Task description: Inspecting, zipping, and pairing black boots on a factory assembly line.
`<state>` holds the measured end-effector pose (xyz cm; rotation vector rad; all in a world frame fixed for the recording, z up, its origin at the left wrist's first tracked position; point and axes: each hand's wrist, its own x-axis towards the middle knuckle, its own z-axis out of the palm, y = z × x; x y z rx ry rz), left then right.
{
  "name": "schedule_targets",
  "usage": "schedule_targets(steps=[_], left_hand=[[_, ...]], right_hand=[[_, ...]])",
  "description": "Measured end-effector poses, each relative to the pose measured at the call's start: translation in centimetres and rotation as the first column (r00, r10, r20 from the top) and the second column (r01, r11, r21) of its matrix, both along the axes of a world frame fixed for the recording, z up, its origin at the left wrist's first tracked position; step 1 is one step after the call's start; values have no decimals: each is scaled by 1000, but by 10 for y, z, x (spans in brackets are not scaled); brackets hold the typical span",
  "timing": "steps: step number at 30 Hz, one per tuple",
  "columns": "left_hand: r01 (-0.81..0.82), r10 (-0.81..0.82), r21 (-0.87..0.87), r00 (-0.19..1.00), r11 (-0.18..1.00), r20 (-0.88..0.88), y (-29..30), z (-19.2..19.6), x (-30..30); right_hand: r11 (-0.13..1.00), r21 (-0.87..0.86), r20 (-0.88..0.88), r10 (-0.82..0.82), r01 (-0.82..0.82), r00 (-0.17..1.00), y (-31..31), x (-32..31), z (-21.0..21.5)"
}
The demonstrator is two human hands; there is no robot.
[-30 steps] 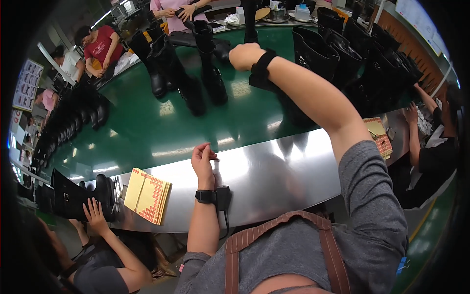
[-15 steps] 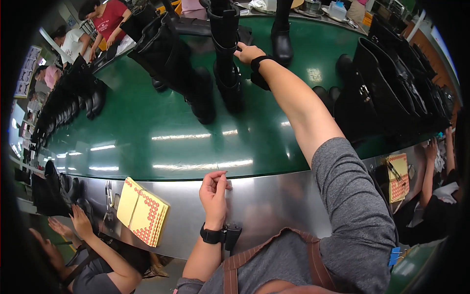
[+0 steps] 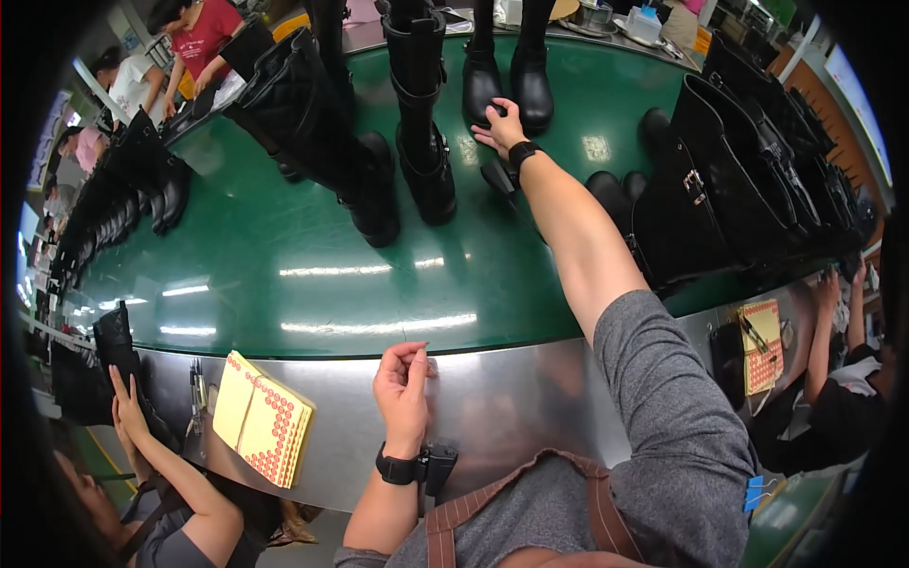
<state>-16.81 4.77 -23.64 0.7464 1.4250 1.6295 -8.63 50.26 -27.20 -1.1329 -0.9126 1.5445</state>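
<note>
Right hand reaches out, fingers spread flat on a black boot – steadying it; left hand pinched shut, grasp unclear, on the steel ledge

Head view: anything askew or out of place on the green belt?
Nothing stands out. The tall black boots stand upright on the green conveyor belt; the right hand touches a short black boot, and the left hand rests on the steel ledge.
</note>
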Motion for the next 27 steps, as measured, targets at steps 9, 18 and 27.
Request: schedule_targets(steps=[9, 18, 27], left_hand=[[9, -9, 14, 1000, 1000, 6, 1, -3, 0], [39, -42, 81, 998, 996, 39, 4, -12, -5], [78, -77, 101, 997, 992, -15, 9, -24, -13]], right_hand=[[993, 0, 42, 119, -119, 992, -10, 9, 2], [832, 141, 640, 337, -537, 690, -170, 45, 73], [198, 696, 598, -692, -690, 404, -384, 210, 284]])
